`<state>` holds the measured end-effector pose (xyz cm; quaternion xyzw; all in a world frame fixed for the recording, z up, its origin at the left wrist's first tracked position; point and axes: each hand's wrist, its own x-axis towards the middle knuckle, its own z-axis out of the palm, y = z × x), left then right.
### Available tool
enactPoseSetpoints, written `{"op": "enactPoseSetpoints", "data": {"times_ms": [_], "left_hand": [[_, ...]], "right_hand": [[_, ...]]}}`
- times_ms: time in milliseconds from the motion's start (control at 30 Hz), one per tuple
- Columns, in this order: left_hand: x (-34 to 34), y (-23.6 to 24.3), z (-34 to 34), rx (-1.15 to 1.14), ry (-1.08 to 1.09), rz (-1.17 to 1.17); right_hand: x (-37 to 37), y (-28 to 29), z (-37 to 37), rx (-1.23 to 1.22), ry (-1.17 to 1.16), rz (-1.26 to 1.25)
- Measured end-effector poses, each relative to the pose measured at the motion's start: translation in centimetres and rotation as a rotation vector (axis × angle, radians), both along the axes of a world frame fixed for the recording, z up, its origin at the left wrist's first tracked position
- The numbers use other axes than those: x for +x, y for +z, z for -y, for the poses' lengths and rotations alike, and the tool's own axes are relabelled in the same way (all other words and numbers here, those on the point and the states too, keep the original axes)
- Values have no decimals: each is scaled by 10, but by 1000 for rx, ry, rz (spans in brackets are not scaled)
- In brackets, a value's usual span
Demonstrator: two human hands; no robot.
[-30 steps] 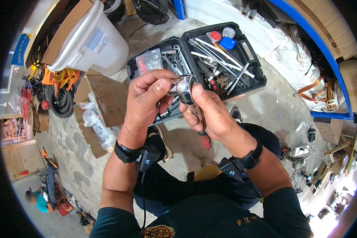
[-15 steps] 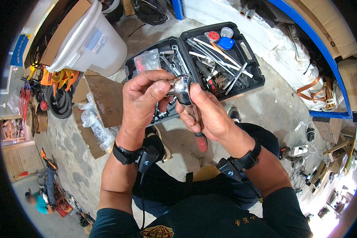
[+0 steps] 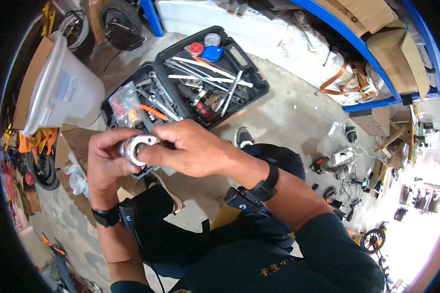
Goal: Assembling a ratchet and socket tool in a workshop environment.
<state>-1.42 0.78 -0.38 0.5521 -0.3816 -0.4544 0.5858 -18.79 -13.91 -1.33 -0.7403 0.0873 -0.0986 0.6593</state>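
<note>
Head view. Landmark: the open black tool case (image 3: 256, 78) on the concrete floor (image 3: 288, 90). Left of the case, a white tub (image 3: 78, 100) stands close to its edge; nearer the person on that side, a cardboard box (image 3: 69, 141). Beyond the case's far edge, a blue rail (image 3: 154, 18). Right of the case, a bare stretch of floor, the widest room around it; a white-wrapped bundle (image 3: 298, 53) bounds that stretch on the far side, loose cables (image 3: 349, 183) lie well off to the right. One shoe (image 3: 245, 136) just beside the case's near edge.

Rounded metal piece (image 3: 127, 149) in the hands, in front of the case's left half, near side. Left hand (image 3: 102, 161): thumb and forefinger clamped round it. Right hand (image 3: 195, 146): back upward, thumb against the pale ring-like end; its other fingertips hidden, cannot tell how far they close.

Against the frame half a second back: view swung, case now further left in frame. Right hand turned from upright to lying across toward the left. Red handle tip below it out of sight; orange coil (image 3: 154, 112) now showing in the case.
</note>
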Motion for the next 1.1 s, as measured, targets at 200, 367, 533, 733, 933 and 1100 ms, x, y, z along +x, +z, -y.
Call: {"op": "enactPoseSetpoints", "data": {"times_ms": [200, 367, 533, 733, 933, 1100], "left_hand": [[-9, -3, 7, 98, -38, 122], [-22, 1, 14, 153, 120, 436], [-27, 16, 24, 196, 146, 548], [-51, 41, 11, 214, 204, 515], [-80, 47, -41, 212, 104, 528], [-118, -3, -66, 88, -34, 265]], "right_hand": [[-2, -3, 3, -57, 10, -7], [4, -7, 5, -105, -57, -2], [5, -4, 7, -114, -84, 67], [-6, 14, 1, 105, -3, -57], [-53, 9, -62, 550, -33, -39], [-108, -27, -116, 883, -184, -152]]}}
